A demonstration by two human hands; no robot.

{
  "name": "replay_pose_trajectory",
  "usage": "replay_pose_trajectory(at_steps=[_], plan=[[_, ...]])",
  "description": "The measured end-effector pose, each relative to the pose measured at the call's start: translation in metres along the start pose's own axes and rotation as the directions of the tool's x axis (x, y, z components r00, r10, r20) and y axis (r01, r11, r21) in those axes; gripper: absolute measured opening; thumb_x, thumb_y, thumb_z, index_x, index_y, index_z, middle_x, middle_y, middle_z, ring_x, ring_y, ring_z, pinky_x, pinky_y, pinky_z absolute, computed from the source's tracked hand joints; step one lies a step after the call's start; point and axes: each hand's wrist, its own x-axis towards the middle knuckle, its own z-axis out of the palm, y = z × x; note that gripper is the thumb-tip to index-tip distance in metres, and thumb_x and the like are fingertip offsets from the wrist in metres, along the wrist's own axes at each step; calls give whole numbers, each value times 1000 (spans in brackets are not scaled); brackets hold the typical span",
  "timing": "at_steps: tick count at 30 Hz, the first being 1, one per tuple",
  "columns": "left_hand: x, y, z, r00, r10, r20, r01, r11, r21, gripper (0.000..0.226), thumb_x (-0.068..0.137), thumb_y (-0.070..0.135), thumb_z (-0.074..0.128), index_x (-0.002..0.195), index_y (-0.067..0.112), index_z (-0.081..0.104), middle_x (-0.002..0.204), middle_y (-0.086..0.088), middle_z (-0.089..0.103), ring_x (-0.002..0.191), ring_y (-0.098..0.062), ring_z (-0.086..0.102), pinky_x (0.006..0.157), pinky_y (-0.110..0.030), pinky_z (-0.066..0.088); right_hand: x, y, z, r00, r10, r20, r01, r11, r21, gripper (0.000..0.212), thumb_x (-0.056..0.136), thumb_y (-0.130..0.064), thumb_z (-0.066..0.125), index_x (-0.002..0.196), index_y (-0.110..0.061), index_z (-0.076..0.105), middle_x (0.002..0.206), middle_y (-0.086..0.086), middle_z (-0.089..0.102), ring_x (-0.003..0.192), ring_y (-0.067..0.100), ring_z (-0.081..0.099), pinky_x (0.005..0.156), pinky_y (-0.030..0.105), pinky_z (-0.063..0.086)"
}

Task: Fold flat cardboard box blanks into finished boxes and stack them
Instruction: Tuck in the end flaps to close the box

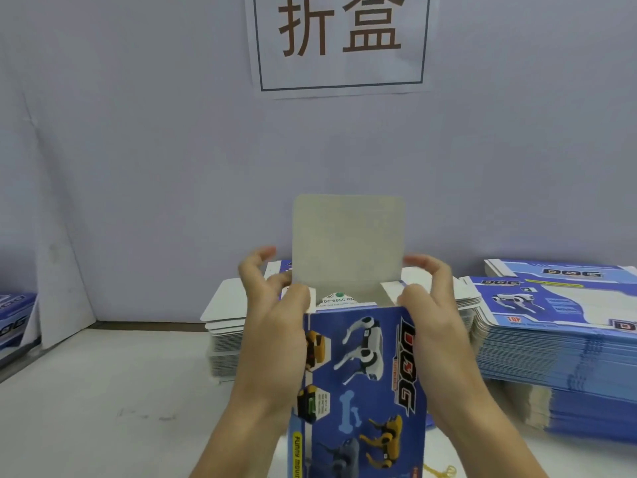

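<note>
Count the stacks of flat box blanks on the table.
3: one stack behind the hands, a tall one at right, and one cut off at the left edge. More may lie outside the view.

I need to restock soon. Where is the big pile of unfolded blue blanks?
In the head view, the stack of flat blue blanks lies on the table at the right, just beyond the right hand that holds the box.
</note>
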Motion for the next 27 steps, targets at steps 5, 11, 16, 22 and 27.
replay_pose_trajectory(at_steps=[5, 11, 16, 22, 27], plan=[[1, 4, -3, 1000, 15, 23, -15, 1000, -7, 48, 101, 8, 35, 99, 45, 65, 89, 11, 75, 73, -15, 74, 53, -38, 55, -1, 2, 11, 997, 4, 79, -10, 997, 72, 36, 79, -32, 40, 99, -46, 66, 84, 5, 74, 65, 21, 69, 51, 28, 52], [-3, 5, 0, 987, 141, -81, -143, 989, -26, 29, 83, 41, 44, 85, 14, 56, 97, -28, 56, 84, -44, 60, 67, -57, 45, -2, 6, 11, 986, -158, -49, 157, 987, -22, 25, 84, -32, 37, 82, -24, 60, 71, 6, 65, 63, 23, 69, 47, 32, 50], [-5, 4, 1, 993, 50, -109, -62, 992, -109, 53, 69, 63, 52, 88, 13, 56, 107, -24, 63, 100, -55, 60, 72, -65, 47, -4, 10, 8, 974, -222, -40, 225, 969, 97, 39, 93, -47, 37, 91, -21, 67, 95, 2, 73, 88, 30, 73, 64, 41, 58], [0, 4, -5, 996, 82, 32, -83, 996, 32, 22, 85, 36, 47, 94, 23, 62, 98, -8, 71, 92, -34, 72, 66, -57, 55, -1, 4, 4, 987, -144, 73, 137, 986, 94, 29, 88, -48, 46, 96, -32, 68, 103, 7, 73, 90, 28, 74, 65, 41, 60], [2, 13, -8, 980, 169, 100, -184, 969, 166, 55, 81, 60, 44, 100, 12, 62, 85, -4, 66, 66, -12, 61, 50, -22, 51, -5, 1, 3, 979, -167, 121, 145, 974, 172, 42, 91, -62, 47, 106, -31, 71, 110, 4, 74, 98, 26, 73, 75, 35, 60]])
